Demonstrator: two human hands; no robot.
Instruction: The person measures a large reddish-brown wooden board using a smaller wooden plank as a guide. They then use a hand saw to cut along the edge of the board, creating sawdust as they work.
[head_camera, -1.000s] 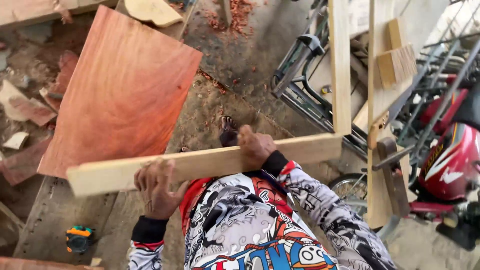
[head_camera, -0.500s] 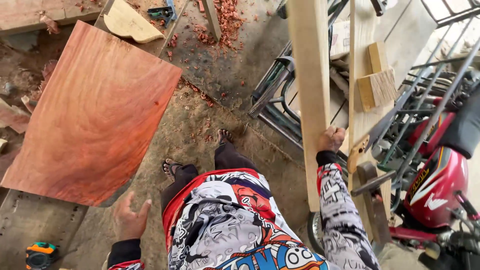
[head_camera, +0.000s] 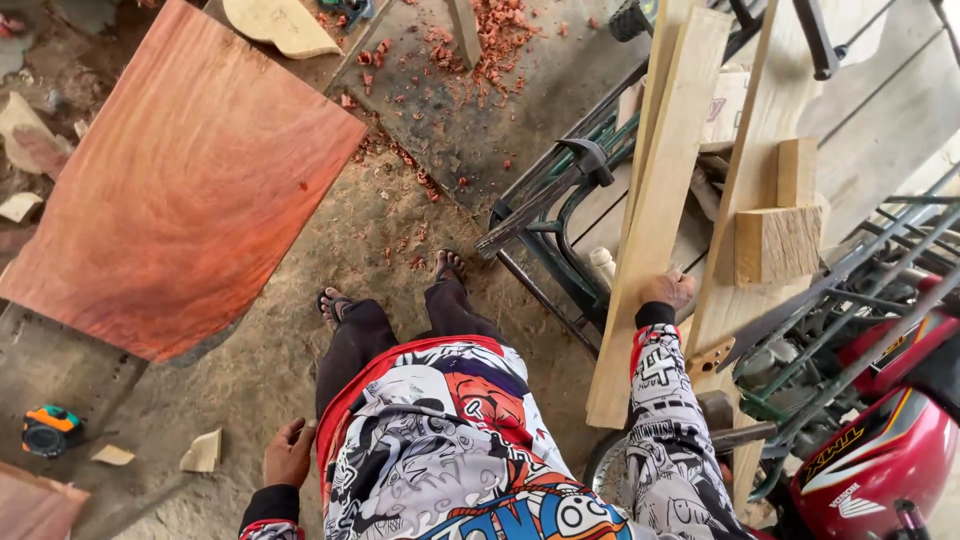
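head | right hand (head_camera: 667, 291) grips pale plank (head_camera: 660, 210), lengthwise away | left hand (head_camera: 288, 453) loose, empty

Dusty concrete floor (head_camera: 300, 330) strewn with red wood shavings (head_camera: 500, 30); large reddish slab (head_camera: 190, 190) on left, red motorcycle (head_camera: 870, 470) bottom right; daylight.

Right arm extended forward and slightly outward, patterned sleeve with black cuff at the wrist. Right hand (head_camera: 667, 291) knuckles up, fingers curled downward in a grip. Left arm hanging at the side, elbow slightly bent, black cuff visible. Left hand (head_camera: 289, 453) low beside the hip, fingers loosely curled, holding nothing. Both feet planted, in sandals.
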